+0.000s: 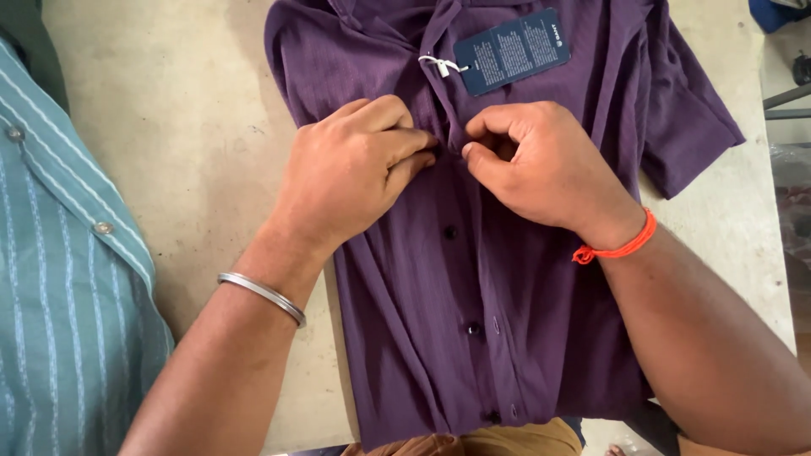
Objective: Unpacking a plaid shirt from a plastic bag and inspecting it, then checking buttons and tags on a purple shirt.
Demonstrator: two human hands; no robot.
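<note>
Shirt (473, 279) – ribbed matt purple cloth; tag (511, 51) – dark blue card; bangle (262, 297) – polished metal; table (194, 127) – rough, matt.

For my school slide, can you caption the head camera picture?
Both hands, left and right, pinch a purple shirt's button placket on a table.

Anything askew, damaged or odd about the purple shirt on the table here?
Nothing stands out. The purple shirt lies flat, face up, its lower buttons closed. Both hands, left hand and right hand, pinch the placket mid-chest. The blue hang tag rests near the collar.
</note>
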